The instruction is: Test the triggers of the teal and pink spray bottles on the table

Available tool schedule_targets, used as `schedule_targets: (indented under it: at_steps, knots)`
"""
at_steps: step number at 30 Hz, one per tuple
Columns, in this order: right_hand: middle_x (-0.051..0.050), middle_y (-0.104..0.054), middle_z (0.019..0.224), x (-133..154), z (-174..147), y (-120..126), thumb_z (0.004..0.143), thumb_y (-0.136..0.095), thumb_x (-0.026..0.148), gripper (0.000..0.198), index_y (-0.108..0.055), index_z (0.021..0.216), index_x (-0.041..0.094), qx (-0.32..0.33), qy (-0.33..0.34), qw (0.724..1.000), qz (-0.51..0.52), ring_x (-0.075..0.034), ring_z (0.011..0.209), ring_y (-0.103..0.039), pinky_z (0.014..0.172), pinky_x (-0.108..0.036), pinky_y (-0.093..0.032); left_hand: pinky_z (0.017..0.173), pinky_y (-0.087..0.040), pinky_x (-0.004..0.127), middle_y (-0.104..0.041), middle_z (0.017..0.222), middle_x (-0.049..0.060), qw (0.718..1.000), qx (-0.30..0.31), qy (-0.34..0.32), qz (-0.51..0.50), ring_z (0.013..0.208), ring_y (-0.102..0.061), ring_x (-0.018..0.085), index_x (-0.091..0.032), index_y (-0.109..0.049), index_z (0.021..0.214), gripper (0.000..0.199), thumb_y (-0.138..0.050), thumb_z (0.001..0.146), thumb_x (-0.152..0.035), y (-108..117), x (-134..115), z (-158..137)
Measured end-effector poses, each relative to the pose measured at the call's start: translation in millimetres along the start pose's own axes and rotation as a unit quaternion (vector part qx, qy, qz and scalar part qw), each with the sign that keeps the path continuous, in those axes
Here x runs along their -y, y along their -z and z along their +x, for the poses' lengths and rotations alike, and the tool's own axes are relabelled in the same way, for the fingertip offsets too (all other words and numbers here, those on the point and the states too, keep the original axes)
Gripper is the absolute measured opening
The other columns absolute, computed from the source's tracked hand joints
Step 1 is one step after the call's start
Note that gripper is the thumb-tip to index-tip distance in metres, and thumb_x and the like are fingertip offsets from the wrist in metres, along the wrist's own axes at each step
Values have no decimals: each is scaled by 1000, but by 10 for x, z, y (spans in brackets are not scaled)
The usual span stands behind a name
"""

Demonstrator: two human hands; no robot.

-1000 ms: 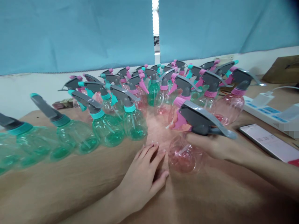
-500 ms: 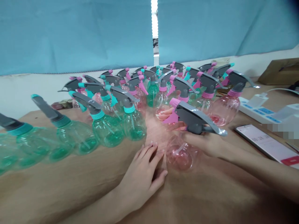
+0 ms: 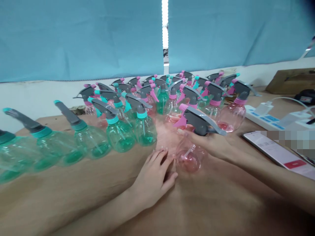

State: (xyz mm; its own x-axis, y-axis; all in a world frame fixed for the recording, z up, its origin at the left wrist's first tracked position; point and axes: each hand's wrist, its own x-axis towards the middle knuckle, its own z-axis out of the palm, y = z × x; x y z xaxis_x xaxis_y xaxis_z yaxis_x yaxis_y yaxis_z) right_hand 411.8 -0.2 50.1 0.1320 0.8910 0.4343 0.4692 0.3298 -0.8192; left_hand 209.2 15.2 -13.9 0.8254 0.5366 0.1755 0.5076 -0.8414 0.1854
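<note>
Since the frame half a second back, the head view has drawn back a little, bringing more of the left-hand row and of a dark object [image 3: 305, 98] into sight; the hands have barely shifted. The right hand [image 3: 214, 142] grips a pink spray bottle [image 3: 188, 160] around its neck, just under the grey sprayer head [image 3: 197, 121] — the fingers appear to wrap the far side, though the trigger partly hides them. This bottle is well in from the far edge of the worktop [image 3: 73, 196]. The left hand [image 3: 156, 173] holds nothing and lies palm down on the worktop, fingers slightly spread, just beside the bottle's base; whether it touches, I cannot tell. Green spray bottles [image 3: 120, 136] line up towards the left edge, and mixed bottles [image 3: 162, 101] crowd the far edge. A phone [image 3: 278, 154] and a power strip [image 3: 261, 119] lie towards the right edge.
</note>
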Motion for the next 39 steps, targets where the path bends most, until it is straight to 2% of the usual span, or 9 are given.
schedule_targets:
  at_steps: [3, 6, 9, 15, 20, 30, 34, 39]
  knots:
    - [3, -55, 67, -9, -44, 14, 74, -65, 33, 15, -54, 72, 23, -2, -17, 999, -36, -14, 61, -50, 57, -28, -44, 104, -36, 50, -48, 137, 16, 1000, -8, -4, 1, 131, -39, 31, -14, -50, 131, 43, -53, 93, -33, -6, 6, 4]
    - [1, -58, 68, -72, -103, 45, 76, -66, 41, 22, -58, 71, 22, 11, 14, 998, -64, -17, 68, -56, 65, -32, -47, 103, -37, 50, -49, 136, 15, 1000, -12, -4, 1, 129, -41, 31, -14, -50, 130, 42, -52, 93, -33, -14, 11, 10]
    - [-2, -64, 83, -109, -178, 100, 75, -68, 43, 25, -58, 81, 22, 27, 44, 995, -89, -21, 82, -60, 72, -35, -48, 103, -36, 49, -49, 137, 14, 1000, -18, -7, -3, 130, -40, 30, -15, -48, 132, 43, -52, 93, -33, -27, 18, 11]
    - [-8, -66, 104, -25, -401, 209, 67, -74, 50, 51, -55, 104, 19, 22, 9, 980, -197, -24, 95, -63, 78, -38, -51, 103, -37, 49, -50, 135, 15, 1000, -26, -12, -3, 128, -42, 31, -14, -49, 132, 43, -50, 94, -33, -29, 40, -29]
    - [-9, -64, 105, -49, -486, 222, 71, -71, 51, 53, -54, 108, 18, 7, 9, 970, -242, -23, 96, -62, 80, -38, -52, 103, -37, 49, -51, 135, 14, 1000, -28, -13, 3, 127, -43, 31, -15, -51, 129, 40, -48, 95, -35, -10, 55, -79]
    - [-12, -58, 108, -227, -234, 56, 75, -67, 50, 52, -51, 110, 15, 2, 37, 960, -276, -27, 99, -57, 85, -43, -48, 103, -37, 48, -51, 136, 14, 1000, -25, 0, 6, 128, -44, 30, -14, -53, 127, 38, -49, 94, -33, 52, 91, -219]
    - [-15, -58, 110, -229, -65, -59, 75, -66, 46, 48, -55, 108, 13, 2, 44, 953, -299, -30, 107, -54, 90, -44, -46, 104, -37, 48, -51, 136, 14, 1000, -22, 5, 4, 129, -42, 30, -15, -53, 127, 37, -49, 94, -32, 73, 100, -258]
    - [-17, -60, 114, -183, 112, -172, 76, -64, 47, 53, -56, 113, 11, 8, 28, 946, -323, -32, 110, -54, 91, -46, -46, 102, -39, 50, -50, 136, 16, 1000, -21, 4, 1, 128, -43, 31, -13, -53, 128, 38, -50, 94, -31, 68, 95, -270]
